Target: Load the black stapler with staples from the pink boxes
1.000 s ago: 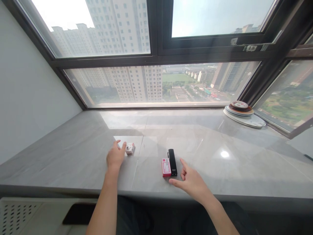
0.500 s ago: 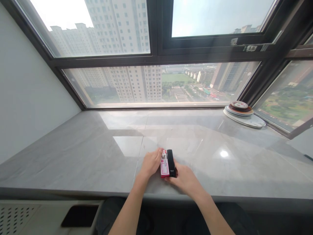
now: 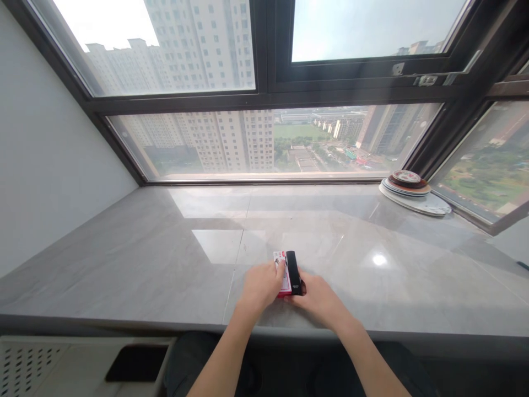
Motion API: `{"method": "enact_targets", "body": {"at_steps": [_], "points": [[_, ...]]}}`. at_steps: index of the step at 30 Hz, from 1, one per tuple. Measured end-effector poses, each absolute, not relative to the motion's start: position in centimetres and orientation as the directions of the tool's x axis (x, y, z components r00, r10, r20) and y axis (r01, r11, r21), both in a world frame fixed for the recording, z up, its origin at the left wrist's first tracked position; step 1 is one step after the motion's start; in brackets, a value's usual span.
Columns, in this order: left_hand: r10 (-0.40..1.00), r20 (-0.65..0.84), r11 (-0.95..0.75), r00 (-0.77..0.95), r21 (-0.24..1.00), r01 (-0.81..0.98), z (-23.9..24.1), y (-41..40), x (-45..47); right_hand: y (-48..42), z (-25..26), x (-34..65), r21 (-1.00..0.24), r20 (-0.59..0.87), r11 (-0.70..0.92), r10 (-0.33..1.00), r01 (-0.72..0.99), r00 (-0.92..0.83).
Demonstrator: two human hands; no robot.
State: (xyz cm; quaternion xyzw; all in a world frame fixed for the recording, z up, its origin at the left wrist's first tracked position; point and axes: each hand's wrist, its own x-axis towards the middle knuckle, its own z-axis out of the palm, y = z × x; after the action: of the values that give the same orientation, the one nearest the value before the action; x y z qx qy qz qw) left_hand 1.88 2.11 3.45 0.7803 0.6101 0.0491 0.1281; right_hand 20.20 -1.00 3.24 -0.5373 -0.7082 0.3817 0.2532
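A small white and red box (image 3: 285,283) and a long, narrow black object (image 3: 293,273) lie side by side on the grey counter, touching. The black one has a stapler's shape and small pale lettering at its near end. My left hand (image 3: 263,284) is closed on the box from the left, its thumb across the printed top. From the right, my right hand (image 3: 317,298) is closed around the near part of the black object. Its thumb reaches the box's near end. The undersides of both things are hidden.
A stack of plates (image 3: 407,184) stands on the counter (image 3: 144,259) at the far right, by the window frame (image 3: 264,99). Below the front edge at left is a pale perforated surface (image 3: 31,358) with a dark flat rectangle (image 3: 136,363).
My left hand has slid right and forward over the box, its thumb now on top and covering part of the print. Box and black object have shifted slightly right, with my right hand following.
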Motion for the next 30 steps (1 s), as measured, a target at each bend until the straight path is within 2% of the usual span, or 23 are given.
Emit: {"method": "enact_targets", "body": {"at_steps": [4,8,13,17,22,26,28,30], "points": [[0.956,-0.098,-0.243,0.276,0.256,0.935,4.0,3.5,6.4,0.3,3.2,24.3,-0.823,-0.05,0.129,0.954,0.553,-0.297],[0.942,-0.124,-0.266,0.313,0.295,0.918,4.6,5.0,13.6,1.9,3.0,31.2,-0.798,-0.143,0.041,0.956,0.601,-0.255],[0.92,-0.154,-0.276,0.36,0.396,0.876,4.7,6.5,22.9,2.5,4.2,39.4,-0.772,-0.224,-0.103,0.968,0.628,-0.116],[0.906,-0.157,-0.279,0.392,0.472,0.836,4.1,7.1,27.0,2.1,5.3,42.1,-0.729,-0.244,-0.193,0.97,0.657,0.014],[0.899,-0.136,-0.286,0.417,0.54,0.791,3.7,7.3,27.0,1.9,4.7,42.5,-0.751,-0.244,-0.2,0.97,0.629,0.016],[0.899,-0.1,-0.29,0.426,0.591,0.752,3.8,6.3,23.4,0.6,4.1,44.6,-0.759,-0.268,-0.212,0.963,0.615,0.001],[0.905,-0.061,-0.299,0.421,0.613,0.731,3.6,5.3,20.4,-0.7,4.4,45.2,-0.728,-0.176,-0.19,0.98,0.659,0.088],[0.917,-0.037,-0.286,0.397,0.632,0.72,3.2,4.0,16.7,-2.2,5.1,44.1,-0.711,-0.013,-0.138,0.983,0.689,0.184]]}}
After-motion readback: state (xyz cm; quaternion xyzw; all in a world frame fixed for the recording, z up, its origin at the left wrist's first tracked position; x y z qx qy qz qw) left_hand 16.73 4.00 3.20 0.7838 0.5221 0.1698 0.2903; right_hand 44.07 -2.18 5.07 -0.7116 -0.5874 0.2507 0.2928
